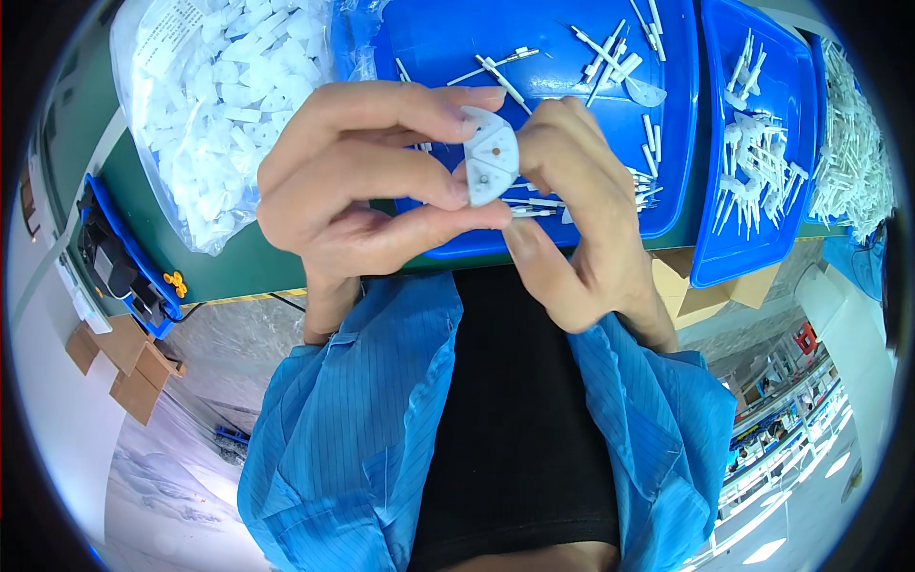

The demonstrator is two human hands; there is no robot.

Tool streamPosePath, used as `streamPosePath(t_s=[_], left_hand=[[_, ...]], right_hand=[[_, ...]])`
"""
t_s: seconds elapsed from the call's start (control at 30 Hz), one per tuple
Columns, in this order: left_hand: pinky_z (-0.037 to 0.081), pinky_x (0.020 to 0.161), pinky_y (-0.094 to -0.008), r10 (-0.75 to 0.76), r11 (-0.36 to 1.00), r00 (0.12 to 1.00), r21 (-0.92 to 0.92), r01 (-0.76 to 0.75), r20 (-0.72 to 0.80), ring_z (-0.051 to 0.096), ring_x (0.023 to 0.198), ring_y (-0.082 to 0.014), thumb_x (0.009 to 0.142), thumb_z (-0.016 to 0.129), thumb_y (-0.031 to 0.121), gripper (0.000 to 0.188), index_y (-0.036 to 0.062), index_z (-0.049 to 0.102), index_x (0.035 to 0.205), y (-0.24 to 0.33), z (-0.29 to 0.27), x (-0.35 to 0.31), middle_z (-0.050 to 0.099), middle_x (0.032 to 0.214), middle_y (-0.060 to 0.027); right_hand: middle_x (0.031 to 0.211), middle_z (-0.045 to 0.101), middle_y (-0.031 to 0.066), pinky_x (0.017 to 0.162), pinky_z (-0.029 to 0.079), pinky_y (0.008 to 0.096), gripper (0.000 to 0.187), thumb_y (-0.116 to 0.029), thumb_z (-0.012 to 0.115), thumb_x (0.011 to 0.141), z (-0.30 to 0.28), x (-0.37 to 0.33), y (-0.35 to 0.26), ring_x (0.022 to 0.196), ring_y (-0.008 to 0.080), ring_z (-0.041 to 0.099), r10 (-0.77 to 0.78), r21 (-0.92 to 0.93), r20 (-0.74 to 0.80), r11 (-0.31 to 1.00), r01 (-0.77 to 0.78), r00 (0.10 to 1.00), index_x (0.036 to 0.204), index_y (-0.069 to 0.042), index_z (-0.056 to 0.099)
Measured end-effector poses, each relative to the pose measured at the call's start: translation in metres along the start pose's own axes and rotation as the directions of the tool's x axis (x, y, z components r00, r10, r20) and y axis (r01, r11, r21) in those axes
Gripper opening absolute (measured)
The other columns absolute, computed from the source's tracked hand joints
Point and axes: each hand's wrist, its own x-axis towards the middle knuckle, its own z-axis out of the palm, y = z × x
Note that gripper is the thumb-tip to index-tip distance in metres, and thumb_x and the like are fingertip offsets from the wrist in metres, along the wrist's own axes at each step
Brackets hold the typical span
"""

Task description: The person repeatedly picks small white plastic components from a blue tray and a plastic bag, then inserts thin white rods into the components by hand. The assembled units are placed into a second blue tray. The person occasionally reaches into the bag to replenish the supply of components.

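A white half-round plastic piece (493, 153) with small holes is held up between my two hands, above the near side of a large blue tray (438, 29). My left hand (348, 186) grips its flat edge with the fingertips and has its thumb along the lower end. At the curved edge, my right hand (586, 195) is closed with the bent index finger against the piece. The right thumb sits low, close to the left thumb. Whether anything small lies behind the piece is hidden. Thin white rods with pins (505, 81) lie scattered in the tray.
On the left of the green table (224, 272) lies a clear bag (162, 124) full of white plastic pieces. A second blue tray (710, 262) at right holds assembled white parts (753, 162), with a heap of thin white parts (848, 143) beyond. An open cardboard box (710, 300) stands below the table edge.
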Motion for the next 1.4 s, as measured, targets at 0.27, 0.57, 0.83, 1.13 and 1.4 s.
streamPosePath(t_s=[0.27,0.57,0.83,1.13,1.4], left_hand=[[0.059,0.084,-0.0527,0.038,0.990,0.998,0.141,-0.031,-0.046,0.069,0.083,-0.0325,0.063,0.083,-0.007,0.024,-0.0004,0.067,0.079,0.004,0.011,0.003,0.059,0.092,-0.0180],[0.060,0.080,-0.0542,0.016,0.996,0.998,0.086,-0.011,-0.063,0.067,0.095,-0.0428,0.076,0.078,0.006,0.015,0.0017,0.065,0.084,0.006,0.013,0.001,0.059,0.106,-0.0181],[0.061,0.077,-0.0443,-0.379,0.900,0.847,-0.361,0.244,-0.371,0.070,0.089,-0.0328,0.086,0.073,0.009,0.028,-0.0074,0.060,0.105,0.003,0.011,-0.008,0.062,0.104,-0.0199],[0.061,0.070,-0.0354,-0.518,0.847,0.762,-0.356,0.394,-0.390,0.072,0.085,-0.0327,0.092,0.068,0.019,0.028,-0.0037,0.062,0.108,0.006,0.014,-0.003,0.068,0.099,-0.0199],[0.061,0.071,-0.0359,-0.511,0.845,0.777,-0.379,0.377,-0.367,0.072,0.086,-0.0321,0.096,0.062,0.021,0.027,-0.0026,0.060,0.109,0.005,0.012,-0.004,0.068,0.098,-0.0188]], right_hand=[[0.059,0.052,0.0079,0.049,0.038,0.0302,0.019,-0.013,0.064,0.088,0.003,0.006,-0.010,0.053,0.0182,0.049,0.316,0.225,-0.061,0.928,-0.296,0.947,0.077,0.003,0.062],[0.065,0.062,0.0108,0.052,0.045,0.0329,0.009,-0.008,0.069,0.085,-0.001,0.017,0.007,0.058,0.0238,0.059,0.050,-0.331,-0.308,0.931,-0.156,0.950,0.081,-0.001,0.071],[0.088,0.062,0.0126,0.073,0.051,0.0386,0.018,-0.003,0.073,0.077,0.012,0.015,0.041,0.083,0.0314,0.062,0.010,-0.618,-0.202,0.775,-0.136,0.979,0.091,0.000,0.062],[0.087,0.058,0.0149,0.075,0.053,0.0394,0.014,-0.005,0.067,0.080,0.012,0.014,0.042,0.086,0.0305,0.061,-0.022,-0.639,-0.174,0.763,-0.096,0.984,0.091,0.000,0.060],[0.066,0.057,0.0085,0.059,0.047,0.0284,0.019,-0.001,0.052,0.092,0.003,0.010,0.008,0.057,0.0192,0.059,0.287,-0.233,-0.143,0.920,-0.314,0.947,0.111,-0.004,0.055]])
